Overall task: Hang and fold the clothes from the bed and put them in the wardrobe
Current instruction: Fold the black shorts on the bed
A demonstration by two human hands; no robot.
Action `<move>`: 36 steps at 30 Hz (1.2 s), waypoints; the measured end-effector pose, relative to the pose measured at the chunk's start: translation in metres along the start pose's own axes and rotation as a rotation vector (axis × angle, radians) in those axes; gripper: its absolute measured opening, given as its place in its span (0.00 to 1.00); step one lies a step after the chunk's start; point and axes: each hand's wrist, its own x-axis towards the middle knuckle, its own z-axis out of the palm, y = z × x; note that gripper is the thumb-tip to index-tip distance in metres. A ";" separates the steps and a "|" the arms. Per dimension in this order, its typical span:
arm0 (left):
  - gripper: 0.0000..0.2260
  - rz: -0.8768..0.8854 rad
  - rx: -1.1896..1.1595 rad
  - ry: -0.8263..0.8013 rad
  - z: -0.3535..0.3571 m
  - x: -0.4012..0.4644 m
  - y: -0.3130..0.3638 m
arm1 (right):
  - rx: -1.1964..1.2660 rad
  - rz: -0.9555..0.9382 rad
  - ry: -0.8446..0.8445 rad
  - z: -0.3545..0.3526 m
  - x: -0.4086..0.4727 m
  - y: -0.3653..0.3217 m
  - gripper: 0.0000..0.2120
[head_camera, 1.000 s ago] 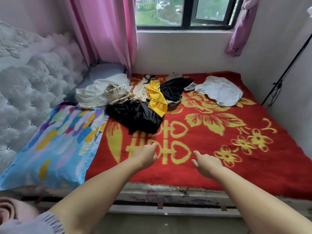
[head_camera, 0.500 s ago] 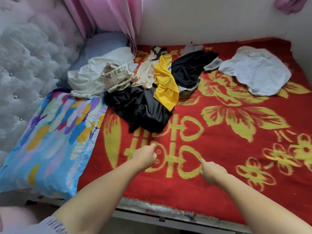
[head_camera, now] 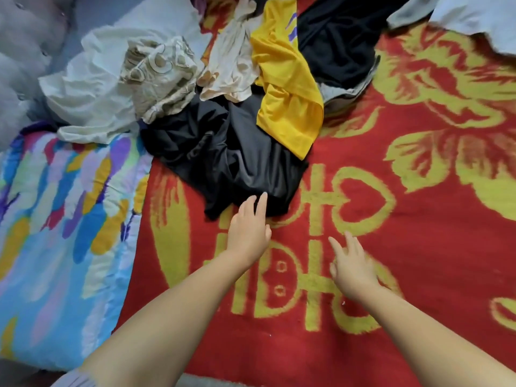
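Reached forward, left hand (head_camera: 249, 229) fingers straight, touching black garment (head_camera: 223, 160); right hand (head_camera: 352, 268) spread above red blanket (head_camera: 418, 247).

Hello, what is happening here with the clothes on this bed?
A person is reaching both bare arms toward a pile of clothes on a red and yellow patterned blanket. The left hand has straight fingers touching the near edge of a crumpled black garment. The right hand hovers open over the blanket, holding nothing. A yellow shirt lies on top of the pile. Nothing is picked up or folded yet.
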 end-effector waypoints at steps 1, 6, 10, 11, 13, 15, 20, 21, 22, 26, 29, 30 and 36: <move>0.32 0.035 0.062 0.028 0.006 0.013 -0.006 | -0.007 0.030 -0.076 0.012 0.009 0.000 0.31; 0.28 0.141 0.272 0.059 0.015 0.088 -0.040 | -0.081 0.053 -0.274 0.039 0.040 0.004 0.38; 0.13 0.167 0.100 0.033 0.009 0.111 -0.048 | -0.080 0.071 -0.354 0.035 0.038 0.006 0.39; 0.12 0.137 0.012 0.042 0.005 0.111 -0.047 | -0.085 0.081 -0.372 0.032 0.038 0.007 0.39; 0.10 0.061 -0.082 0.108 -0.007 0.107 -0.048 | -0.099 0.091 -0.406 0.026 0.038 0.006 0.40; 0.10 -0.024 -0.117 0.188 -0.026 0.105 -0.054 | -0.134 0.072 -0.409 0.020 0.041 0.003 0.40; 0.15 -0.224 -0.319 0.242 -0.072 0.078 -0.059 | -0.048 0.022 -0.319 -0.024 0.030 -0.020 0.25; 0.16 -0.227 -0.411 0.232 -0.079 0.065 -0.052 | 0.025 0.008 -0.258 -0.034 0.024 -0.027 0.25; 0.17 -0.216 -0.516 0.219 -0.086 0.049 -0.043 | 0.134 -0.033 -0.192 -0.043 0.016 -0.033 0.26; 0.18 -0.140 -0.876 0.134 -0.117 -0.003 0.003 | 0.852 -0.197 0.022 -0.100 -0.030 -0.076 0.21; 0.17 -0.139 -1.140 0.116 -0.160 -0.025 0.033 | 1.044 -0.252 0.036 -0.153 -0.072 -0.089 0.09; 0.17 -0.151 -1.217 0.128 -0.177 -0.030 0.041 | 0.934 -0.302 0.039 -0.167 -0.087 -0.084 0.11; 0.15 -0.219 -1.332 0.102 -0.259 -0.054 0.065 | 0.779 -0.491 0.439 -0.260 -0.161 -0.056 0.13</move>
